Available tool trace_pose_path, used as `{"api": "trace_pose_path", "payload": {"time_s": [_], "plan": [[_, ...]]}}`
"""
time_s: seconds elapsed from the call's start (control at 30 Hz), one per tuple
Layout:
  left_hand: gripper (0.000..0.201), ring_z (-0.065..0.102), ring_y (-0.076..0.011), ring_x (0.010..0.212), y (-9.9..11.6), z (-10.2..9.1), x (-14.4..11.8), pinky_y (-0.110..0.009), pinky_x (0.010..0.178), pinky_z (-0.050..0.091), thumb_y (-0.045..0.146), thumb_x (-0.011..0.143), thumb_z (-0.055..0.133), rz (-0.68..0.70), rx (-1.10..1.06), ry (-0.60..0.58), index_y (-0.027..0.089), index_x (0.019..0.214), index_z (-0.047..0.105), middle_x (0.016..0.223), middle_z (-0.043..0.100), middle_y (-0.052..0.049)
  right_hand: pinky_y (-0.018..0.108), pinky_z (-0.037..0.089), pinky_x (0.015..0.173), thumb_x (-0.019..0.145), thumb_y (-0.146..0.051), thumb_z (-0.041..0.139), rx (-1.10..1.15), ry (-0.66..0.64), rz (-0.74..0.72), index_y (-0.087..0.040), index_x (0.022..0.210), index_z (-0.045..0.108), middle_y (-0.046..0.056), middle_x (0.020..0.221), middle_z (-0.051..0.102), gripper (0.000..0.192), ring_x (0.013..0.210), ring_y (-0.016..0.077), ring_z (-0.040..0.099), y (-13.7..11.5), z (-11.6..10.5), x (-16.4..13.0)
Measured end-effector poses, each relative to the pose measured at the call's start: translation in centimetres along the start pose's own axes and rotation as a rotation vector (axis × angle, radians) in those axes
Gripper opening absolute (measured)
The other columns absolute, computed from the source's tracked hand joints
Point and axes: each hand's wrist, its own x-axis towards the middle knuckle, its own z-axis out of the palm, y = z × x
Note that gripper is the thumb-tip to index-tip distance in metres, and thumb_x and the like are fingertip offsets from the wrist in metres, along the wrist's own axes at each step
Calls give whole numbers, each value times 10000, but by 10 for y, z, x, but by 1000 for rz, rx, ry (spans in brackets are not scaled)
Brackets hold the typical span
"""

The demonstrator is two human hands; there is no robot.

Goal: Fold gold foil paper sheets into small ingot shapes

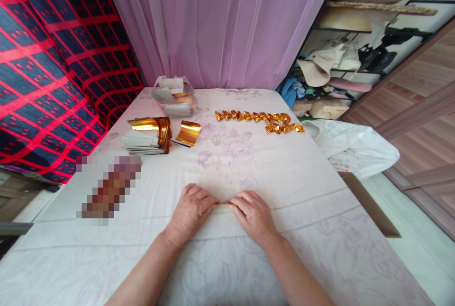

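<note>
Near the front middle of the table, my left hand [195, 206] and my right hand [251, 215] pinch the two ends of a thin strip of gold foil paper [223, 203]. Only a narrow golden edge shows between the fingertips; the rest is hidden by my fingers. Beyond my left hand stands a stack of gold foil paper sheets [164, 135] with pale grey backs, curling upward. A loose curled gold sheet [188, 133] lies just right of the stack. Farther off to the right are a row of folded gold foil pieces [249, 116] and a shorter row [284, 128] in front of it.
A clear plastic bag [175, 97] with more paper sits at the table's far left. A blurred-out object [112, 187] lies on the left of the floral tablecloth [227, 164]. Past the right edge are a white plastic bag [359, 147] and a rack with a cap [317, 67].
</note>
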Motion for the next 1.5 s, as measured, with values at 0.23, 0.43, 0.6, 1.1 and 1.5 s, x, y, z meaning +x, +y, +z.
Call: {"api": "trace_pose_path", "payload": {"time_s": [0.23, 0.43, 0.6, 1.1, 1.5], "plan": [[102, 579, -195, 806, 4, -1, 2, -382, 828, 406, 243, 923, 593, -89, -25, -39, 209, 853, 660, 791, 676, -2, 305, 429, 737, 956, -227, 521, -15, -10, 52, -216, 866, 668, 34, 816, 661, 173, 793, 184, 592, -1, 1, 1], [99, 579, -208, 864, 6, -3, 1, -398, 850, 394, 258, 910, 610, -147, -34, -59, 222, 844, 674, 856, 681, -6, 300, 421, 734, 941, -215, 535, 22, -36, 69, -220, 827, 663, 29, 822, 649, 172, 795, 178, 581, -3, -3, 2], [165, 581, -206, 856, 8, -5, 3, -432, 895, 371, 285, 933, 568, -178, -17, -83, 233, 831, 687, 827, 684, -8, 297, 410, 724, 936, -203, 524, 41, -61, 96, -219, 799, 661, 21, 784, 649, 194, 774, 173, 579, -4, -4, 3], [218, 587, -238, 835, 22, -5, 9, -536, 978, 313, 264, 949, 504, -282, 99, -73, 207, 791, 643, 777, 676, -36, 287, 377, 685, 897, -188, 540, 44, 51, 192, -223, 767, 590, -4, 723, 649, 143, 711, 166, 565, -8, 3, 3], [111, 602, -245, 835, 23, -2, 12, -459, 896, 351, 273, 926, 553, -319, 110, -71, 206, 862, 613, 813, 702, -32, 291, 347, 686, 906, -169, 529, -53, 60, 178, -219, 761, 579, 0, 714, 622, 162, 718, 171, 548, -9, 7, 2]]}}
